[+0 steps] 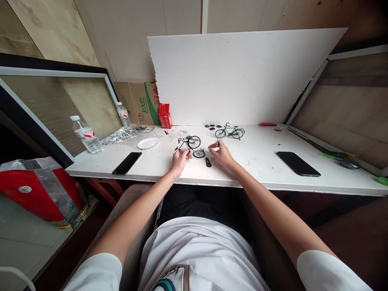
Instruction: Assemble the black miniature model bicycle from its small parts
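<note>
My left hand (180,161) has its fingers closed on the low end of a dark model bicycle (194,142), which is tilted with one wheel raised. Beside it on the tabletop lies a loose small wheel (199,154). To the right of that wheel, my right hand (222,154) is held in a pinch just above the table; whatever is between its fingertips is too small to make out. A small black piece (208,162) rests between the two hands. Behind my right hand stands a green model bicycle (230,132), upright.
A phone (127,163) lies at left, another phone (298,163) at right. Farther back are a white plate (148,143), clear part frames (121,135), a red box (165,116), water bottles (87,135) and small dark green parts (212,128). A white board (242,76) leans behind.
</note>
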